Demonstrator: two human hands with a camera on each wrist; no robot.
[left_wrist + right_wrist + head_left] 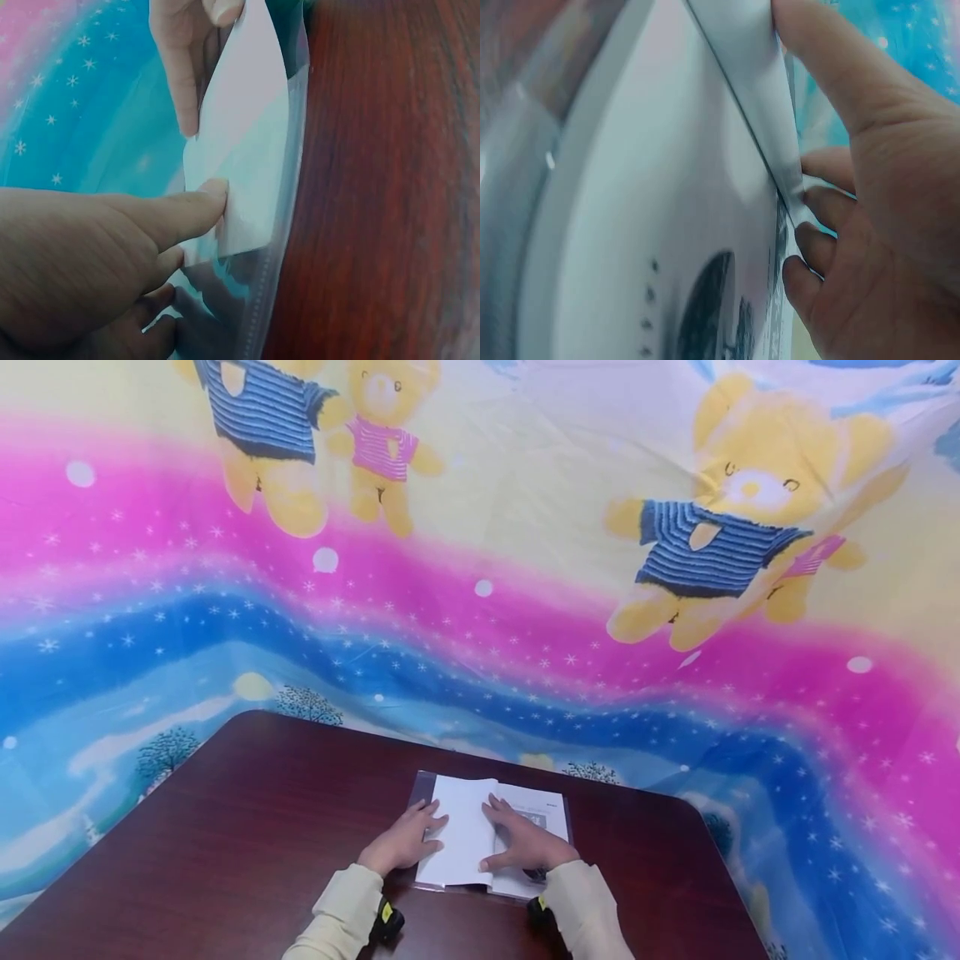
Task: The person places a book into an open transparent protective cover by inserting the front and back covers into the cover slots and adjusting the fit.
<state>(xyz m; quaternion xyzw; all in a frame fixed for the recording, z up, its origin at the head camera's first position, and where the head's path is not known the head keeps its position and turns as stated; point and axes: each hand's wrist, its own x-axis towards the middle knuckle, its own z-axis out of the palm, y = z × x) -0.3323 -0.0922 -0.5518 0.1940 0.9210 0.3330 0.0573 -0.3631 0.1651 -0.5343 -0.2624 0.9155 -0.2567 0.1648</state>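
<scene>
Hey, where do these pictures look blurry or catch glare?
Head view: fairly even light, but small text on the printed page is too soft to read; left wrist view: reflections on the clear plastic cover; right wrist view: dark print looks blurred, and a small bright glint shows on the cover at left.

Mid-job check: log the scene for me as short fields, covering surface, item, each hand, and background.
surface: dark reddish-brown table
item: open booklet, lying on the table
left side: blank white page
right side: printed page, partly covered by a hand
cover: clear plastic sleeve, showing past the booklet's left edge
left hand: at the blank page's left edge, thumb on the page
right hand: across the middle fold, fingertips touching the blank page
background: cloth with printed teddy bears and snowflakes
</scene>
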